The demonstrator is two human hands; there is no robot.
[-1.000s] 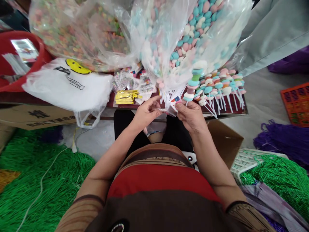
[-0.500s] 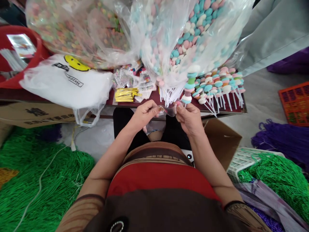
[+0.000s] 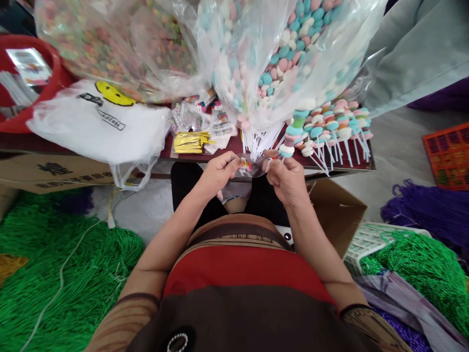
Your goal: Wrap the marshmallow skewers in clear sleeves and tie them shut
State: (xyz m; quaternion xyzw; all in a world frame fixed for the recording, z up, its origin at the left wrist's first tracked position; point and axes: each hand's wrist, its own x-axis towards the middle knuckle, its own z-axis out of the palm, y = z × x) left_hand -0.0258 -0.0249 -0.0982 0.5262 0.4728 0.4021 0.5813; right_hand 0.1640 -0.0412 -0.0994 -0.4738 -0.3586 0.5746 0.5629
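Observation:
My left hand [image 3: 220, 172] is closed, thumb and fingers pinching one end of a small clear plastic bag [image 3: 252, 167] with a coloured print. My right hand [image 3: 286, 177] is closed too. It grips a marshmallow candy skewer [image 3: 294, 131], whose stacked blue, white, green and pink pieces stick up above the fingers. The bag's other end reaches the right fingertips, which seem to pinch it. White sticks [image 3: 261, 142] lie just beyond the hands on the table. Finished-looking candy skewers [image 3: 337, 127] are piled to the right, their sticks toward me.
A large bag of marshmallow candies [image 3: 280, 63] and a bag of gummies [image 3: 120, 54] stand at the back. Gold twist ties [image 3: 191, 143] and printed small bags [image 3: 220, 122] lie left of the sticks. A red basin [image 3: 54, 66] and white carrier bag [image 3: 98, 132] sit farther left.
The bag between my hands has spread wider, and its print shows more. The candy skewer in my right hand has tilted and shifted to the right.

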